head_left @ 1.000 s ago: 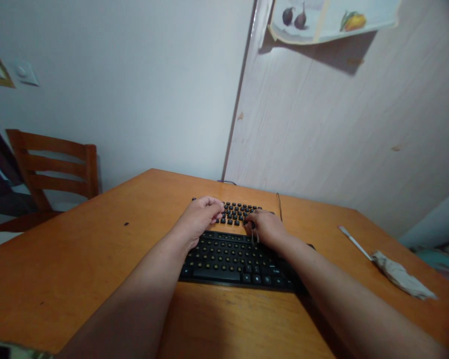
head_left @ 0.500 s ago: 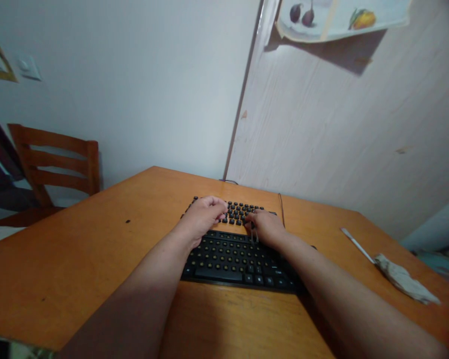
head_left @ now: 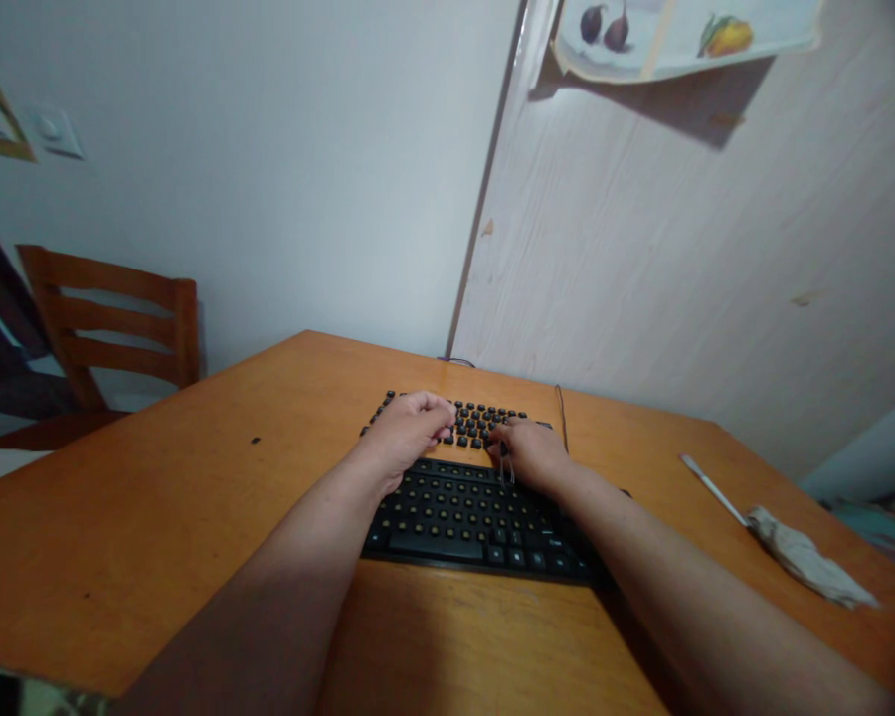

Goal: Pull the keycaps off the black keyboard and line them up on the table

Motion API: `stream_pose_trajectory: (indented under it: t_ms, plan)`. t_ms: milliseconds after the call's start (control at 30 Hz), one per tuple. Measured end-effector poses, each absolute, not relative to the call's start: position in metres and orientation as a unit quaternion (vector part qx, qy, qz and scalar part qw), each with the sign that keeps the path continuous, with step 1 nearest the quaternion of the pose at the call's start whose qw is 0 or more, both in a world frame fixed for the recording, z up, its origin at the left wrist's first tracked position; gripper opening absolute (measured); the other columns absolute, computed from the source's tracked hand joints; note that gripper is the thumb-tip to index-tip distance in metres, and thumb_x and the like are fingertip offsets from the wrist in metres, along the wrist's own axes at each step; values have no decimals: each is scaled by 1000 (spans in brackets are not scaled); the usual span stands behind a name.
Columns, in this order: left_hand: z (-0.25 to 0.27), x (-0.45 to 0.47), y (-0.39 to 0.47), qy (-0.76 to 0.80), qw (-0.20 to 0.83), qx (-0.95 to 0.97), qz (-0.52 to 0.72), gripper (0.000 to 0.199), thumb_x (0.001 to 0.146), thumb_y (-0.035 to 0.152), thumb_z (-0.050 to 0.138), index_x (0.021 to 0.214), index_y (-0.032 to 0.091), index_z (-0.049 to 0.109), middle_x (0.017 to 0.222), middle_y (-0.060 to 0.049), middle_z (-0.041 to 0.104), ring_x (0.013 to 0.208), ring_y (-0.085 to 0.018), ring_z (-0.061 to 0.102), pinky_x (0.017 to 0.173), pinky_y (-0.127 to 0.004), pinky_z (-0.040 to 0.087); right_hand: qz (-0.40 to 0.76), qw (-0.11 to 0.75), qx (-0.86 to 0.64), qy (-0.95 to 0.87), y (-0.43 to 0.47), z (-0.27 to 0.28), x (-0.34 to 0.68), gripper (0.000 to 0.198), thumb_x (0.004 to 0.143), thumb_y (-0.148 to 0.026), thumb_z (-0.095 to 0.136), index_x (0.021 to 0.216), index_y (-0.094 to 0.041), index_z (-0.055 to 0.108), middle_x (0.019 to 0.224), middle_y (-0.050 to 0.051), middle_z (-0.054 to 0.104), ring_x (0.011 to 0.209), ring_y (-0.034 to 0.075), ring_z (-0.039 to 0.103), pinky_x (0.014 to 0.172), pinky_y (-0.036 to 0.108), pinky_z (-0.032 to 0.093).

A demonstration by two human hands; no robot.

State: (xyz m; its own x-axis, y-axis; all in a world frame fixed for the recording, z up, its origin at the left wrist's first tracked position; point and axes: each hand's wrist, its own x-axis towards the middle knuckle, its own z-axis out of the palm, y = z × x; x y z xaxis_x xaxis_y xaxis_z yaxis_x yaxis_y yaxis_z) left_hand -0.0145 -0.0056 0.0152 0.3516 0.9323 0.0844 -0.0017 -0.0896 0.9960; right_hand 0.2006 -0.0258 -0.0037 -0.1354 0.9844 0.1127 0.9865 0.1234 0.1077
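Note:
A black keyboard (head_left: 437,549) lies on the table with most of its keycaps off, showing rows of pale yellowish stems. Behind it, many loose black keycaps (head_left: 474,428) are set out in rows. My left hand (head_left: 412,428) is above the left part of these rows, thumb and fingers pinched together; what they hold, if anything, I cannot make out. Over the keyboard's back right edge, my right hand (head_left: 529,453) is closed on a wire keycap puller (head_left: 507,469), whose thin metal loops hang below the fingers. Its fingertips are beside the loose keycaps.
One small black piece (head_left: 255,440) lies apart on the left of the wooden table (head_left: 194,497). A white-handled brush (head_left: 712,487) and a crumpled pale cloth (head_left: 805,557) lie at the right. A thin cable (head_left: 562,413) runs behind the keyboard. A wooden chair (head_left: 119,313) stands at the left.

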Motion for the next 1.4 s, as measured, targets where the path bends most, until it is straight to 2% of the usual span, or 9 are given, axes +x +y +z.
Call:
stream_pose_trajectory:
  t_ms: [167, 267, 400, 500, 633, 833, 967, 1167, 1400]
  plan:
    - [16, -14, -7, 387, 553, 608, 418, 22, 76, 38, 63, 80, 16, 60, 80, -4, 67, 69, -12, 58, 66, -25, 45, -82, 25, -658, -748, -29, -4, 202, 30, 88, -39, 52, 105, -25, 73, 102, 9, 68, 93, 25, 63, 73, 31, 44]
    - [15, -14, -6, 389, 535, 624, 416, 23, 76, 40, 62, 80, 17, 61, 83, -5, 68, 72, -14, 60, 68, -26, 45, -67, 100, -659, -742, -34, -2, 206, 33, 89, -42, 52, 109, -24, 72, 101, 9, 69, 91, 25, 64, 72, 31, 44]
    - [9, -13, -4, 388, 512, 648, 410, 25, 78, 42, 60, 79, 17, 62, 81, -5, 68, 73, -16, 60, 68, -27, 45, -29, 191, -639, -745, -48, 5, 212, 30, 94, -34, 46, 106, -22, 72, 102, 8, 70, 93, 22, 64, 77, 29, 46]
    - [3, -12, -2, 379, 507, 659, 406, 23, 78, 40, 59, 82, 18, 63, 82, -5, 68, 76, -16, 60, 71, -28, 46, 74, 320, -583, -743, -66, 13, 209, 24, 92, -26, 46, 94, -21, 69, 93, 4, 71, 89, 18, 64, 77, 27, 46]
    - [-3, -10, -1, 371, 499, 677, 392, 23, 79, 39, 58, 87, 17, 65, 85, -5, 69, 78, -17, 62, 73, -30, 46, 249, 383, -571, -682, -93, 22, 201, 7, 89, -27, 51, 88, -22, 56, 61, -5, 55, 55, 12, 52, 52, 22, 40]
    - [-3, -7, -4, 373, 486, 703, 361, 26, 80, 40, 58, 89, 17, 65, 85, -5, 69, 79, -18, 62, 74, -30, 46, 410, 306, -557, -654, -115, 25, 203, 18, 85, -36, 63, 90, -19, 58, 61, -3, 58, 51, 10, 52, 45, 20, 38]
    - [-1, -6, -7, 372, 482, 714, 346, 26, 80, 41, 58, 89, 17, 65, 83, -4, 68, 78, -17, 61, 73, -30, 45, 412, 290, -555, -662, -117, 21, 204, 21, 84, -38, 65, 90, -17, 62, 63, -2, 59, 53, 10, 51, 48, 20, 40]
    - [-2, -5, -8, 379, 473, 724, 329, 28, 81, 43, 57, 89, 18, 65, 81, -4, 67, 76, -17, 60, 71, -29, 44, 400, 234, -540, -702, -120, 21, 197, 21, 89, -38, 60, 92, -18, 64, 61, -3, 54, 49, 8, 43, 44, 20, 31]
    - [1, -3, -11, 396, 468, 723, 319, 30, 80, 45, 58, 88, 18, 65, 79, -3, 67, 73, -16, 59, 68, -28, 43, 351, 208, -529, -744, -122, 15, 192, 17, 91, -34, 57, 89, -18, 64, 65, -3, 53, 57, 10, 44, 51, 22, 34]
